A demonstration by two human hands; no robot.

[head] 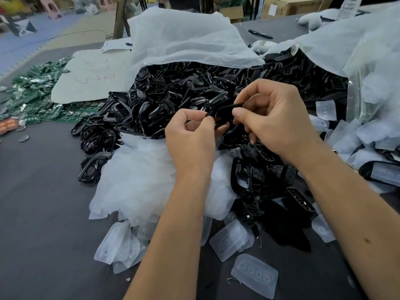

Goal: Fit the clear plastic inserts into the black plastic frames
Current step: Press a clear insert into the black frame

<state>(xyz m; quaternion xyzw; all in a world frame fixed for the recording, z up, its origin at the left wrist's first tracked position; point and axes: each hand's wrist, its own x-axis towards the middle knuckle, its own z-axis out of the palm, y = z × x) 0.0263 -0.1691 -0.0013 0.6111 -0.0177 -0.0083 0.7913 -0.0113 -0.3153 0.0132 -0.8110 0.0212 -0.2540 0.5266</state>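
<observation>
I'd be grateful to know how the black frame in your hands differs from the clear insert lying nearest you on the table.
The black frame is opaque and dark; the clear insert is translucent and pale. The frame is pinched between the left hand and right hand; the insert lies flat, untouched, on the table. Both are plastic.

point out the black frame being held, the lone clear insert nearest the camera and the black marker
black frame (225,112), head view, its top edge between both hands
clear insert (254,276), head view, its middle
black marker (260,34), head view, mid-barrel

I count my two hands on one black frame (224,114), two markers (260,34), and frames and clear inserts (254,276) beyond counting.
</observation>
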